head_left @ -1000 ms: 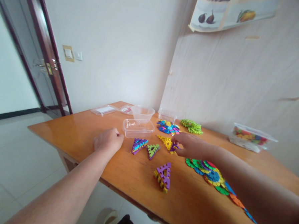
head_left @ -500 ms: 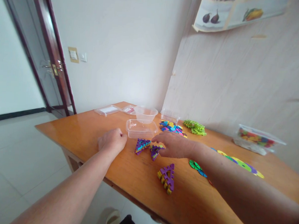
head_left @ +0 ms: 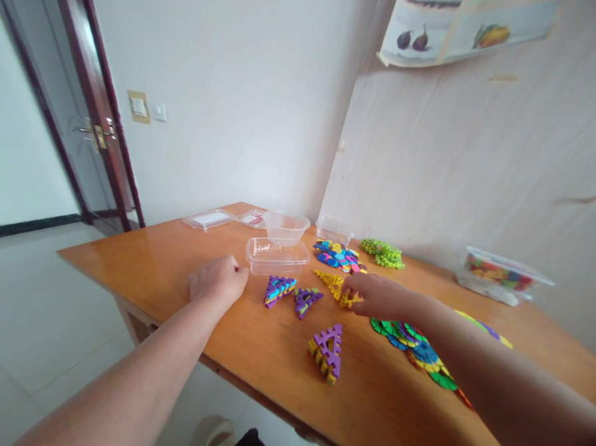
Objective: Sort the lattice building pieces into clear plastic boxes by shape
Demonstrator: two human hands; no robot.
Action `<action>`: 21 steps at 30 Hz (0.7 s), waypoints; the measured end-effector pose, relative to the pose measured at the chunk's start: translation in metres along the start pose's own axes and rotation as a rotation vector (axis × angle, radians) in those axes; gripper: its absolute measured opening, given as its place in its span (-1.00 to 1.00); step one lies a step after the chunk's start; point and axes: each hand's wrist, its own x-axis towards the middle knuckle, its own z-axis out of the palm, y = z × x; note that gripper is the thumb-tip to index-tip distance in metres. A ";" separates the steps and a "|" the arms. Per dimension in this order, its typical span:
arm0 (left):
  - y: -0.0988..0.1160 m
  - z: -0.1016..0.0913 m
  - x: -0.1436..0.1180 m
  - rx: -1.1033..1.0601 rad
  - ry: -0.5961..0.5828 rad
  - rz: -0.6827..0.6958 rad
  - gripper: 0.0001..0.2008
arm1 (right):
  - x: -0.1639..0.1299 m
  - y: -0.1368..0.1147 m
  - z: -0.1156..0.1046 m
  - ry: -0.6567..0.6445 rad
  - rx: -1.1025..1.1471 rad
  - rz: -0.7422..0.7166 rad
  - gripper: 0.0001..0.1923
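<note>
On the wooden table (head_left: 176, 256), right hand (head_left: 377, 296) touches yellow triangle pieces (head_left: 333, 282).

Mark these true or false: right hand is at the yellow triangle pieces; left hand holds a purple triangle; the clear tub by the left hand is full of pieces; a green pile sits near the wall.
1. The right hand is at the yellow triangle pieces. True.
2. The left hand holds a purple triangle. False: it rests as a fist on the table, apart from the pieces.
3. The clear tub is full. False: it looks empty.
4. A green pile sits near the wall. True.
</note>
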 end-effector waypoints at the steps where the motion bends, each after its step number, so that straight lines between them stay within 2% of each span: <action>1: 0.000 0.000 0.000 0.000 0.002 0.000 -0.70 | -0.001 0.000 0.001 -0.003 0.014 0.003 -0.64; 7: 0.000 0.000 0.001 0.003 -0.001 -0.010 -0.72 | -0.004 -0.001 -0.004 0.034 -0.047 -0.048 -0.60; 15: 0.001 -0.002 -0.001 -0.002 -0.001 -0.007 -0.72 | 0.001 -0.008 -0.006 0.009 -0.052 -0.095 -0.72; 21: 0.001 -0.001 -0.001 0.010 0.001 0.004 -0.70 | 0.002 -0.018 -0.007 -0.018 -0.062 -0.118 -0.68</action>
